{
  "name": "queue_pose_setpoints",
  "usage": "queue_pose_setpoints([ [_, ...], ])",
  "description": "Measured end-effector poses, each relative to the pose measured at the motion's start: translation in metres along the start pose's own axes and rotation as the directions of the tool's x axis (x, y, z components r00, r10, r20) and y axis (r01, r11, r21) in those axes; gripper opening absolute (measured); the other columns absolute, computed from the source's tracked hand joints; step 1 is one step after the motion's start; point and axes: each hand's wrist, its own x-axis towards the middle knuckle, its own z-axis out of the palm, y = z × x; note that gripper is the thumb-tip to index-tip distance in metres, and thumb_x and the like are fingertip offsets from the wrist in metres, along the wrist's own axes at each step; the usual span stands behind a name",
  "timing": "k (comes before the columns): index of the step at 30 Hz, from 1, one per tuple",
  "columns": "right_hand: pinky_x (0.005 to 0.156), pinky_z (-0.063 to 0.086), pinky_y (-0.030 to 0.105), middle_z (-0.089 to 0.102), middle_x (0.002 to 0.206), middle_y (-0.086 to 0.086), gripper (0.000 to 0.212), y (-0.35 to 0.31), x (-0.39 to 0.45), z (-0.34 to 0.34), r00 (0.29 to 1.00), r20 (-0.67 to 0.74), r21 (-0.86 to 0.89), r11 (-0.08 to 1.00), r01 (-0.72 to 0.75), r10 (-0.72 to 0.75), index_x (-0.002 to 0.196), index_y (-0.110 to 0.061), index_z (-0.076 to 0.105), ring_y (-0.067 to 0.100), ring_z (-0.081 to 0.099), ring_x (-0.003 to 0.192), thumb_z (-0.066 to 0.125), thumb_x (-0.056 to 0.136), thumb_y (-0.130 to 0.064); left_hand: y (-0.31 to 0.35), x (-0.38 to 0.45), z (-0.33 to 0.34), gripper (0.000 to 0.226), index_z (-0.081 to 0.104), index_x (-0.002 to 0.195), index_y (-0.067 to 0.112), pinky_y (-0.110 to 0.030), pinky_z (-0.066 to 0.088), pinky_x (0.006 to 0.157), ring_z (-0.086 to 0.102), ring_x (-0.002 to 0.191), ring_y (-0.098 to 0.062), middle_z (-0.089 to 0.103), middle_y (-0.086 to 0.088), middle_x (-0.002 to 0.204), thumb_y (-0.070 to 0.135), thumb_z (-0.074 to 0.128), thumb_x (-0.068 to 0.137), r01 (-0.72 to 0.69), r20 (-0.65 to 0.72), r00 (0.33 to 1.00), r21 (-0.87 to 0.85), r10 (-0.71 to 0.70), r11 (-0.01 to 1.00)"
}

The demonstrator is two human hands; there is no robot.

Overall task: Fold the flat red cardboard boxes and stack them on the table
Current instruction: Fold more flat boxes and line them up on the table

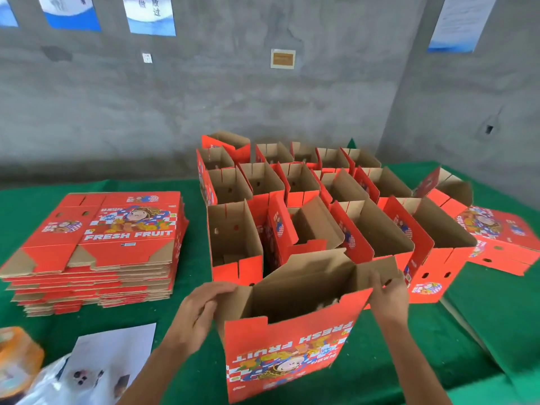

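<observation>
Nearest, an opened red cardboard box (289, 346) stands upright on the green cloth table (482, 317), glossy printed face toward the camera, plain brown corrugated inside. Left hand (201, 311) curls its fingers round the box's left flap. Right hand (387, 296) pinches the right flap at its top edge. Far left, a stack of flat boxes (96, 249) lies with layered, ragged edges. Near left, white printed sheets (108, 363) rest on the cloth. Centre and right, folded open-topped boxes (321, 200) stand in close rows, touching. Far right, one flat box (502, 238) lies beside them.
</observation>
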Motion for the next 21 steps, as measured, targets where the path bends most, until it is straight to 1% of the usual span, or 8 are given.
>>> queue_pose_setpoints([
  [2,0.088,0.054,0.055,0.070,0.111,0.024,0.036,-0.002,0.002,0.001,1.000,-0.017,-0.044,0.999,0.013,-0.014,0.134,-0.001,0.053,0.045,0.065,0.100,0.057,0.104,-0.020,0.008,-0.004,0.002,0.045,0.068,0.129,0.028,-0.027,0.034,0.116,0.052,0.138,-0.011,0.063,0.007,0.143,0.046,0.033,0.107,0.159,0.110,0.983,-0.136,-0.144,0.978],
  [4,0.091,0.054,0.056,0.069,0.116,0.023,0.044,-0.008,0.002,0.004,0.999,-0.025,-0.089,0.996,0.024,-0.027,0.143,-0.002,0.048,0.046,0.065,0.103,0.056,0.104,-0.021,0.014,-0.010,0.005,0.055,0.063,0.134,0.034,-0.030,0.014,0.126,0.033,0.153,-0.016,0.046,0.000,0.160,0.066,0.029,0.104,0.294,0.194,0.945,-0.151,-0.264,0.944],
  [7,0.091,0.056,0.055,0.069,0.121,0.020,0.046,-0.015,-0.001,0.009,0.999,-0.036,-0.093,0.995,0.032,-0.035,0.148,-0.005,0.045,0.044,0.066,0.105,0.054,0.105,-0.021,0.014,-0.045,0.013,0.083,0.049,0.152,0.033,-0.045,-0.003,0.126,0.012,0.160,-0.014,0.029,0.009,0.169,0.084,0.019,0.094,0.036,0.177,0.984,-0.067,-0.023,0.997],
  [10,0.083,0.056,0.043,0.068,0.109,0.013,0.030,-0.018,0.002,0.009,0.999,0.008,-0.077,0.996,0.044,-0.044,0.131,-0.005,0.055,0.035,0.065,0.094,0.054,0.105,-0.020,0.015,-0.045,0.022,0.069,0.050,0.148,0.050,-0.059,0.001,0.126,0.011,0.159,-0.008,0.034,0.029,0.161,0.083,0.021,0.095,0.092,0.102,0.991,0.001,-0.091,0.996],
  [12,0.062,0.048,0.027,0.064,0.084,0.003,0.011,-0.016,0.006,0.005,0.996,0.074,-0.048,0.997,0.060,-0.057,0.104,-0.009,0.058,0.019,0.058,0.069,0.053,0.105,-0.019,0.020,-0.029,0.023,0.053,0.046,0.142,0.063,-0.058,0.010,0.127,0.016,0.155,0.001,0.034,0.044,0.152,0.080,0.026,0.096,0.234,0.026,0.972,-0.001,-0.234,0.972],
  [15,0.046,0.037,0.021,0.053,0.057,-0.016,0.027,-0.010,0.005,-0.007,0.982,0.162,0.025,0.995,0.094,-0.097,0.080,-0.017,0.053,0.002,0.046,0.047,0.051,0.107,-0.017,0.022,-0.010,0.028,0.047,0.044,0.143,0.053,-0.053,0.031,0.122,0.034,0.145,-0.002,0.041,0.035,0.145,0.067,0.046,0.098,0.287,0.013,0.958,-0.024,-0.286,0.958],
  [18,0.080,0.048,0.019,0.067,0.096,-0.022,0.015,-0.008,-0.009,-0.015,0.955,0.244,0.094,0.984,0.151,-0.170,0.116,-0.026,0.062,-0.003,0.062,0.089,0.050,0.108,-0.022,0.026,0.013,0.026,0.070,0.037,0.155,0.037,-0.044,0.029,0.124,0.029,0.151,-0.011,0.038,0.010,0.160,0.061,0.053,0.092,0.281,0.068,0.955,0.111,-0.290,0.953],
  [21,0.102,0.042,0.011,0.057,0.139,-0.026,0.035,-0.011,-0.035,-0.009,0.870,0.398,0.218,0.951,0.220,-0.292,0.139,-0.042,0.055,-0.009,0.051,0.129,0.059,0.104,-0.039,0.038,0.038,0.035,0.054,0.048,0.150,0.032,-0.041,0.000,0.129,-0.016,0.158,-0.021,0.008,-0.005,0.174,0.049,0.059,0.100,0.100,0.119,0.969,0.610,-0.216,0.786],
])
